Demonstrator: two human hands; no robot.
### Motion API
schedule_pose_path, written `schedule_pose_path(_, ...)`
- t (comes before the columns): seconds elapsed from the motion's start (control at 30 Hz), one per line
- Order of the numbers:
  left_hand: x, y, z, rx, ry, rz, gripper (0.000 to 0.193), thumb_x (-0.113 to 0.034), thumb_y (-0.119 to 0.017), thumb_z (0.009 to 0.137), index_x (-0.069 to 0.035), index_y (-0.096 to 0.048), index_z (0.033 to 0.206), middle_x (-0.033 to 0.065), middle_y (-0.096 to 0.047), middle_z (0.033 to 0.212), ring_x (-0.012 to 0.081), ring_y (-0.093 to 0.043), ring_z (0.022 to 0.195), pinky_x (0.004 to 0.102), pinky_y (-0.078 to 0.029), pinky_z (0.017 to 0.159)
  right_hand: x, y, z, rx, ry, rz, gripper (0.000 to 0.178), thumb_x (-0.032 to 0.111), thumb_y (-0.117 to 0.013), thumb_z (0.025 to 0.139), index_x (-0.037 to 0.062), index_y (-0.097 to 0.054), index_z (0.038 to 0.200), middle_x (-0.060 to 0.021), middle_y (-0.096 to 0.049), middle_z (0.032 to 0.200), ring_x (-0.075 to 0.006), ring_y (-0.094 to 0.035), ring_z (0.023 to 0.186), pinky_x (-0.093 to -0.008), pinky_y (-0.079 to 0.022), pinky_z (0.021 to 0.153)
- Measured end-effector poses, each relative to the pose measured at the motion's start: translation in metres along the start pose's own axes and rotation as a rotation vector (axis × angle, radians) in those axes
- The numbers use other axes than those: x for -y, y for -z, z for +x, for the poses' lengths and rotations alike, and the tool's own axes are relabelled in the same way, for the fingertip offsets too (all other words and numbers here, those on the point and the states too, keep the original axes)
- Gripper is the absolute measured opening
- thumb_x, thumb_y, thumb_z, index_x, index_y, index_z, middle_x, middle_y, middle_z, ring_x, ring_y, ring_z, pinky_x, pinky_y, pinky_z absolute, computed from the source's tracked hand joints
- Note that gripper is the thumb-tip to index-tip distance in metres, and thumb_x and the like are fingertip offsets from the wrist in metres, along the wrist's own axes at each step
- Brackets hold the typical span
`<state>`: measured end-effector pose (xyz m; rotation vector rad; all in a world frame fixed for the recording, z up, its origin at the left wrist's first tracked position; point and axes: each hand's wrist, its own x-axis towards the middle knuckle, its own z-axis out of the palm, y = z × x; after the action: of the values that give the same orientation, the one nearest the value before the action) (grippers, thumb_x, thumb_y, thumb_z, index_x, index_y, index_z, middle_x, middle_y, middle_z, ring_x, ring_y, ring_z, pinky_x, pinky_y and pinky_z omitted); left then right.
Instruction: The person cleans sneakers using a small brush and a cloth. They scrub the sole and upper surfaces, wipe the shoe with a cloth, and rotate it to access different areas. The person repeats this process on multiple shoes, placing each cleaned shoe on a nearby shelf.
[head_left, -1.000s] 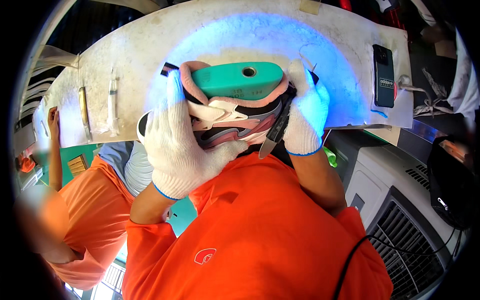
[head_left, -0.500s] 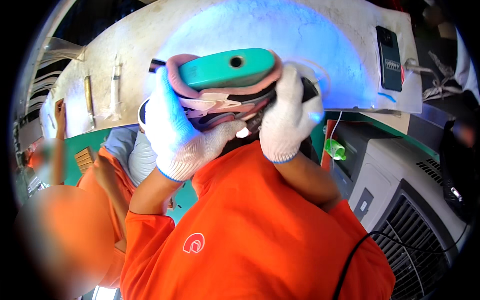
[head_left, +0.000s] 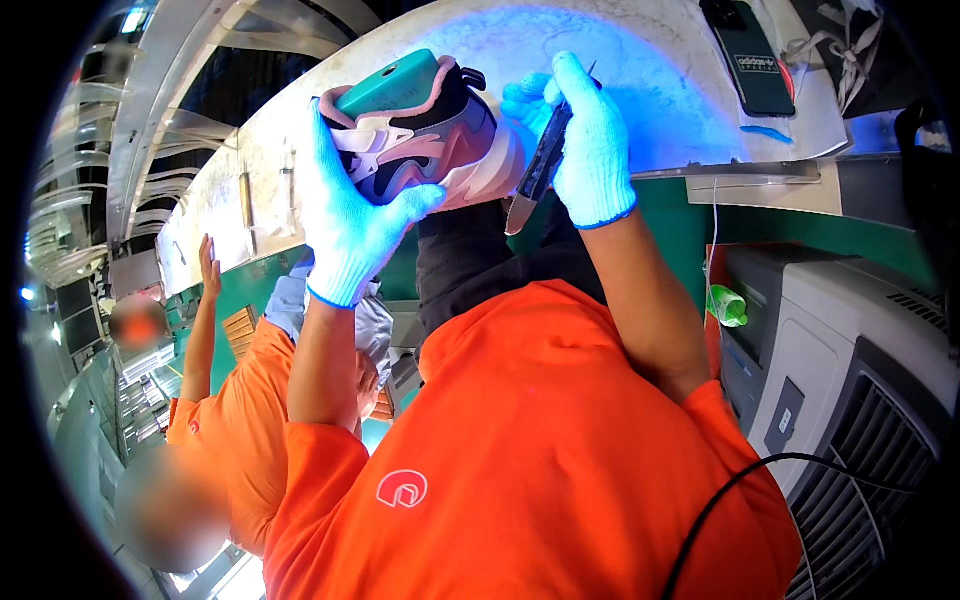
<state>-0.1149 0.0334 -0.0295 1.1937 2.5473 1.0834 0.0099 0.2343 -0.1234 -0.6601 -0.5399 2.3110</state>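
Note:
My left hand (head_left: 355,230), in a white knit glove, grips a pink, white and black sneaker (head_left: 468,150) from its left side. The thumb lies along the lower edge of the shoe. A green shoe last (head_left: 398,84) fills the sneaker, and its top shows in the collar. To the right, my gloved right hand (head_left: 592,150) is closed around a knife (head_left: 547,152) with a dark handle. Its short metal blade points down toward me, beside the shoe's pale sole. Blue light falls on both gloves and on the bench.
The pale workbench (head_left: 660,125) curves across the far side, with a dark phone (head_left: 750,58) at its right. Farther left lies a thin yellowish tool (head_left: 247,200). A co-worker in orange (head_left: 240,400) is at my left. A grey fan unit (head_left: 830,340) stands at right.
Both hands held the shoe before. My right hand has come away to the right, showing the knife. The shoe has moved left and turned, with more of its side in view.

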Motion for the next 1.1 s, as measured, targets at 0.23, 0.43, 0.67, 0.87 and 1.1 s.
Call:
schedule_pose_path(0.23,-0.010,0.000,-0.001,0.028,-0.001,-0.116,0.147,-0.044,-0.107,0.066,-0.001,-0.018,0.175,0.0225,-0.053,0.158,0.0323,-0.061,0.141,0.0436,-0.053,0.118,0.000,-0.001,-0.003,0.018,0.012,-0.050,0.040,0.036,-0.072,0.108,0.0080,-0.059,0.083,-0.0166,-0.076,0.103,-0.0331,-0.077,0.100,-0.0506,-0.063,0.099)
schedule_pose_path(0.43,-0.001,-0.007,-0.011,-0.050,-0.007,-0.198,0.128,-0.020,-0.109,0.062,-0.001,-0.033,0.163,0.0170,-0.061,0.142,0.0280,-0.069,0.126,0.0401,-0.064,0.099,-0.001,-0.001,-0.001,0.089,-0.012,-0.117,0.041,0.035,-0.071,0.109,0.0072,-0.060,0.082,-0.0162,-0.075,0.100,-0.0323,-0.077,0.100,-0.0510,-0.063,0.099)
schedule_pose_path(0.67,0.047,-0.019,-0.023,-0.082,-0.144,-0.202,0.114,-0.029,-0.112,0.057,-0.002,-0.050,0.148,0.0136,-0.062,0.132,0.0311,-0.068,0.120,0.0439,-0.057,0.103,-0.003,-0.006,0.002,0.098,-0.132,-0.123,0.039,0.032,-0.066,0.112,0.0072,-0.061,0.083,-0.0153,-0.075,0.101,-0.0299,-0.075,0.099,-0.0480,-0.061,0.095)
schedule_pose_path(0.87,0.063,-0.009,-0.032,-0.097,-0.496,0.074,0.060,-0.016,-0.103,0.064,-0.010,-0.074,0.116,0.0106,-0.071,0.118,0.0330,-0.071,0.109,0.0451,-0.054,0.100,-0.002,-0.015,-0.005,0.072,-0.116,-0.294,0.040,0.031,-0.065,0.112,0.0088,-0.060,0.078,-0.0137,-0.077,0.105,-0.0217,-0.068,0.085,-0.0383,-0.057,0.081)
schedule_pose_path(1.1,0.260,0.101,0.034,-0.199,-0.384,0.975,0.017,-0.017,-0.072,0.068,-0.008,-0.062,0.078,0.0130,-0.062,0.090,0.0362,-0.063,0.096,0.0495,-0.052,0.089,0.000,-0.022,-0.009,0.075,-0.056,-0.568,0.032,0.027,-0.075,0.103,-0.0040,-0.078,0.094,-0.0047,-0.074,0.083,-0.0111,-0.065,0.080,-0.0325,-0.053,0.076)
